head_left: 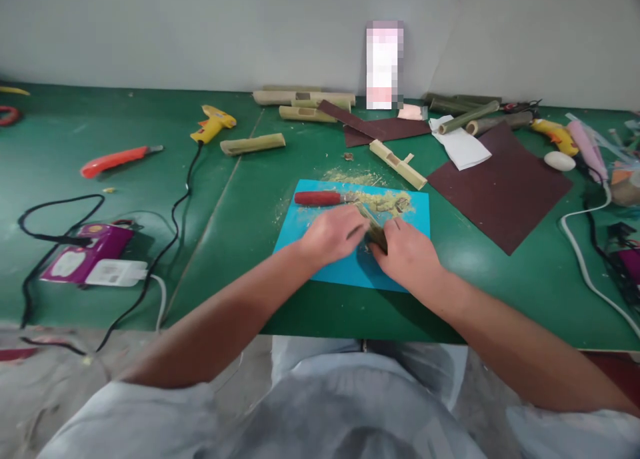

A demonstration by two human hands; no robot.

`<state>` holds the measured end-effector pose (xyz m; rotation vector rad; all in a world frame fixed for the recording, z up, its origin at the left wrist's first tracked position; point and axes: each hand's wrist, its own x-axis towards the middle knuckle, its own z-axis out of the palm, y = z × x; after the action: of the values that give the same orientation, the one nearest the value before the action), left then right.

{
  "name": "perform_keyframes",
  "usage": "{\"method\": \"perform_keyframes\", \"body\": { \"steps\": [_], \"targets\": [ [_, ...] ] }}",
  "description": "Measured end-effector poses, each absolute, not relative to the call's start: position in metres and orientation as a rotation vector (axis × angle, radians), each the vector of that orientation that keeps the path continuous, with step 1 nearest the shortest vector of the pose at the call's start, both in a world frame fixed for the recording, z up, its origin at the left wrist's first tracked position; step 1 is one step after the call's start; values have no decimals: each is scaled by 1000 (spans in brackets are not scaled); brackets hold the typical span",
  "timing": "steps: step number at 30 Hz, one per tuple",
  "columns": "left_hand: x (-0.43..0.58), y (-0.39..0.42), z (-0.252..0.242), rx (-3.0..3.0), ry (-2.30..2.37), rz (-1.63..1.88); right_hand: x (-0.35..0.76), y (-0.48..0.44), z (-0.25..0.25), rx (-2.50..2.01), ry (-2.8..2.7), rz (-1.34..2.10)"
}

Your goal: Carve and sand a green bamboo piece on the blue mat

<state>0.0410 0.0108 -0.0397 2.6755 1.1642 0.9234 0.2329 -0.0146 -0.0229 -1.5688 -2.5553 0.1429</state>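
A short greenish piece of split bamboo [379, 236] is held between my two hands over a blue sheet [295, 229]. My right hand [411, 251] is closed around its near end. At the upper left end, the curled fingers of my left hand [334, 234] press on the bamboo; whether they also hold something small is hidden. A red-handled tool [317, 198] lies on the sheet just beyond my left hand, its metal end among pale yellow shavings [385, 200].
Cut bamboo pieces [397, 164] lie beyond the sheet. Brown squares of sheet material [503, 192] and a white paper [463, 146] are to the right. At left are a yellow glue gun [215, 124], an orange cutter knife [117, 160] and a purple power strip [87, 251] with cords.
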Motion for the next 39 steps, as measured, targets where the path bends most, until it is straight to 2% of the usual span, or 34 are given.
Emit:
{"method": "perform_keyframes", "body": {
  "steps": [6, 10, 14, 17, 22, 26, 39],
  "targets": [
    [43, 12, -39, 2708, 1107, 877, 233, -14, -23, -1575, -2566, 161],
    [45, 12, -37, 2696, 1257, 951, 232, -14, -22, -1593, -2548, 160],
    [46, 8, -38, 2743, 1081, 841, 232, -15, -21, -1581, -2571, 183],
    [45, 7, -39, 2683, 1216, 934, 232, -16, -21, -1585, -2559, 180],
    [40, 13, -40, 2694, 1162, 848, 233, -16, -20, -1597, -2571, 197],
    [29, 24, -42, 2540, 1302, 1033, 234, -14, -19, -1613, -2543, 213],
    [22, 32, -31, 1919, 1509, 1156, 237, -12, -16, -1588, -2553, 142]
  ]
}}
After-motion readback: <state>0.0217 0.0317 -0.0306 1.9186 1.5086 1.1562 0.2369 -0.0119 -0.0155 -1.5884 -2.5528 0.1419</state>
